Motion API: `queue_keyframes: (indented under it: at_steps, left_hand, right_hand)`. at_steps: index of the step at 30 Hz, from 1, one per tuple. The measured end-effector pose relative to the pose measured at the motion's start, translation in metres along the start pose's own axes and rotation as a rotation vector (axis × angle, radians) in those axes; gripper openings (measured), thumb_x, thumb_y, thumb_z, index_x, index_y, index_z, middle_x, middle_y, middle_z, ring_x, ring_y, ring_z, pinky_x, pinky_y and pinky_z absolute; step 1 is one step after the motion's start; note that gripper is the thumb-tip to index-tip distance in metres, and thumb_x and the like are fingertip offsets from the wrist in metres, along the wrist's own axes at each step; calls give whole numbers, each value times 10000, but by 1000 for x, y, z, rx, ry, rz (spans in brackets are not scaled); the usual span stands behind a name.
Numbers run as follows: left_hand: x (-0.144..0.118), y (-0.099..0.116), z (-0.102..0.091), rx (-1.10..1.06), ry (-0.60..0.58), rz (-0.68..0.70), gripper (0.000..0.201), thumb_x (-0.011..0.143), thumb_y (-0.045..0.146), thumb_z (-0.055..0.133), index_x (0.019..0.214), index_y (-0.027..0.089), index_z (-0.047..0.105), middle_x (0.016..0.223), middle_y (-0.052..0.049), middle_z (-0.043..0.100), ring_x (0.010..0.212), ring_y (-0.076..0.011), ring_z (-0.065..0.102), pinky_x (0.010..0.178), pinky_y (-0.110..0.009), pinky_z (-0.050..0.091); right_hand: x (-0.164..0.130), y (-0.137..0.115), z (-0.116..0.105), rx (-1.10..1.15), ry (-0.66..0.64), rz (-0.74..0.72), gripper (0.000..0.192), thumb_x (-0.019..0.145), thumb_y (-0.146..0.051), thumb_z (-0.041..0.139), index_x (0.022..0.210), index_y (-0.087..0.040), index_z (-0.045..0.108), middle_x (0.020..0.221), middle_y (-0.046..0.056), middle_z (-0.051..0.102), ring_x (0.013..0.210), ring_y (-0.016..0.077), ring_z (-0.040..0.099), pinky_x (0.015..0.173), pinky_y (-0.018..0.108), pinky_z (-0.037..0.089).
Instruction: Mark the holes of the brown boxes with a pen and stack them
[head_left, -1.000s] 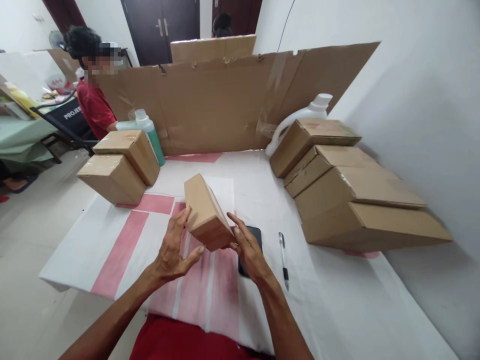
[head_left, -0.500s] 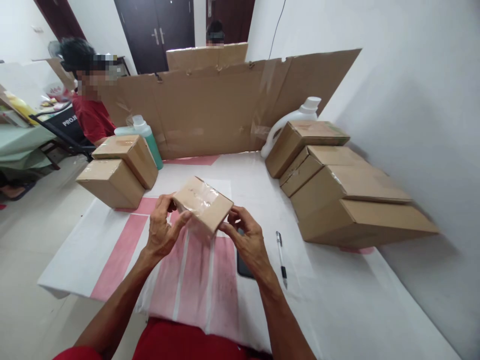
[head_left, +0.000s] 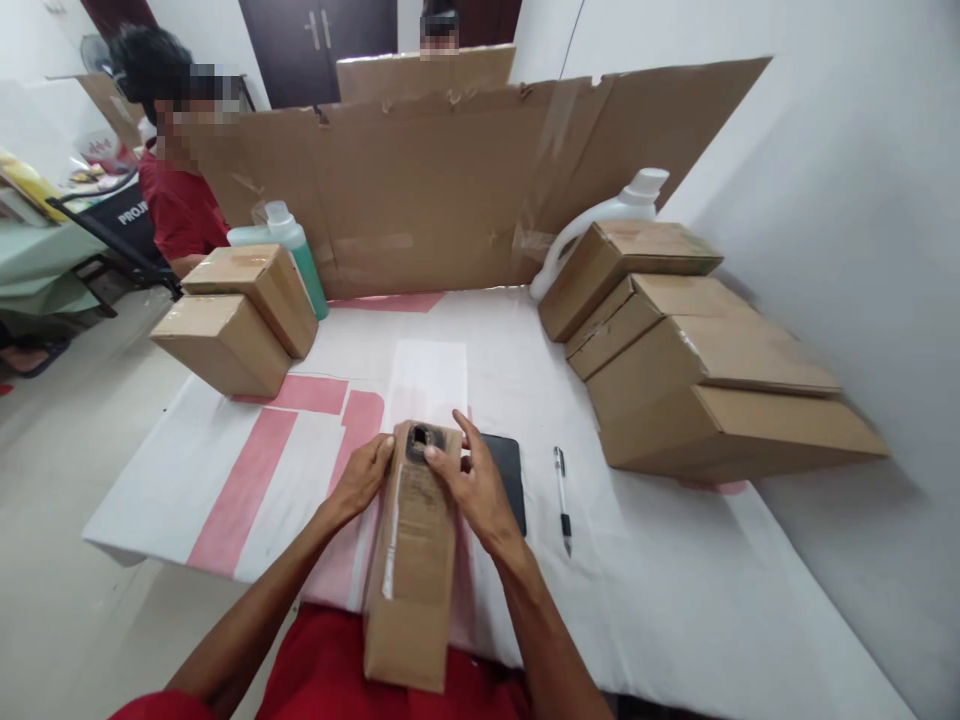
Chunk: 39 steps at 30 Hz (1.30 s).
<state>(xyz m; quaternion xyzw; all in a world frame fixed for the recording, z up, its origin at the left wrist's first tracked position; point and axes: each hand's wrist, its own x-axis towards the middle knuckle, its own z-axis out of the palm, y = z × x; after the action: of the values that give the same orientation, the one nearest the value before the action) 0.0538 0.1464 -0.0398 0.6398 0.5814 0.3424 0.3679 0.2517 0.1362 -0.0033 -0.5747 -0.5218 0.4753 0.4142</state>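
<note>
The long brown cardboard box point(head_left: 415, 560) lies lengthwise toward the wearer, its near end overhanging the table edge above the red-clothed lap and its far end resting on the white-and-pink striped table cover point(head_left: 247, 480). A strip of clear tape runs along its top face, and a small dark mark or opening shows at the far end; what it is cannot be read. The left hand point(head_left: 365, 478) presses against the far left corner of the box with its fingers held together and curled on the cardboard. The right hand point(head_left: 469, 480) rests on the far right side with its fingers spread, the index fingertip touching the top face just beside the dark mark. Neither hand encloses the box; both steady it by pressure from opposite sides. To handle it well at this point, keep the pressure even on both flanks so the overhanging near end does not tip off the table, and keep the fingertips flat so the tape is not wrinkled. Just right of the right hand lies a flat black phone point(head_left: 507, 475), and beyond it a black-and-silver pen point(head_left: 561, 490); both lie near enough to be knocked. Farther off, two taped brown boxes point(head_left: 232, 315) sit at the left, a row of larger brown cartons point(head_left: 697, 360) leans along the right wall, and a tall brown cardboard screen point(head_left: 450, 190) closes the far edge.
</note>
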Motion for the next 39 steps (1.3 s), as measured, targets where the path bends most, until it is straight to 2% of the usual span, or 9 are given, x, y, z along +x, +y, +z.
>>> queue_keyframes:
  at_steps: [5, 10, 17, 25, 28, 30, 32, 35, 39]
  left_hand:
    - [3, -13, 4, 16, 52, 14, 359, 937, 424, 576, 1165, 173, 694, 1034, -112, 638, 1010, -266, 620, 986, -476, 489]
    - [21, 5, 0, -124, 16, 21, 430, 1007, 460, 456, 1290, 214, 667, 1320, -114, 665, 1228, -253, 629, 1035, -406, 512]
    - [27, 33, 17, -243, 5, -22, 368, 952, 426, 522, 1159, 180, 701, 1159, -78, 759, 1087, -239, 702, 972, -353, 536]
    - [21, 45, 23, -212, 69, -66, 294, 903, 379, 533, 1034, 179, 705, 993, -58, 753, 960, -232, 693, 848, -328, 520]
    - [17, 45, 23, -179, 73, -67, 297, 909, 381, 521, 1039, 184, 702, 983, -52, 745, 943, -227, 681, 828, -324, 511]
    - [16, 43, 22, -172, 45, -75, 298, 925, 383, 509, 1046, 187, 698, 977, -49, 734, 928, -223, 670, 820, -325, 501]
    - [15, 41, 22, -187, 16, -96, 309, 950, 411, 500, 1053, 189, 689, 981, -51, 716, 934, -226, 659, 837, -335, 494]
    - [12, 35, 19, -253, -50, -95, 342, 956, 466, 533, 1127, 193, 650, 1075, -65, 691, 1036, -249, 640, 948, -373, 478]
    - [4, 24, 12, -349, -243, -14, 629, 868, 495, 671, 1402, 221, 484, 1382, -107, 587, 1278, -310, 556, 1127, -453, 402]
  right_hand:
    - [2, 23, 6, -163, 34, -31, 711, 838, -523, 667, 1445, -167, 564, 1279, 160, 645, 933, 256, 653, 955, 471, 524]
    - [14, 15, 5, -162, 2, -73, 499, 908, -548, 582, 1235, -182, 673, 1201, 135, 683, 887, 236, 665, 870, 402, 534]
    - [31, 1, 17, -409, 84, -43, 194, 887, -386, 655, 904, -192, 666, 900, 71, 708, 831, 223, 651, 776, 321, 471]
    - [30, -7, 13, -407, 59, -7, 163, 858, -331, 688, 917, -179, 679, 907, 64, 725, 831, 201, 654, 761, 297, 462]
    - [25, 2, 10, -339, 68, -70, 276, 889, -371, 679, 1070, -162, 686, 1055, 102, 735, 886, 210, 666, 821, 321, 490]
    - [20, 13, -2, -245, 127, -91, 394, 931, -446, 635, 1212, -170, 652, 1183, 125, 714, 875, 201, 672, 817, 325, 512]
    - [14, 28, -26, -247, 249, -54, 433, 952, -515, 589, 1211, -173, 646, 1178, 136, 710, 850, 210, 673, 782, 332, 520]
    - [1, 53, -75, -583, 398, 145, 350, 929, -508, 616, 1006, -170, 664, 1013, 149, 729, 879, 268, 673, 761, 354, 478]
    - [-15, 80, -123, -919, 245, 498, 302, 920, -512, 622, 861, -216, 625, 872, 129, 742, 830, 297, 675, 652, 333, 383]
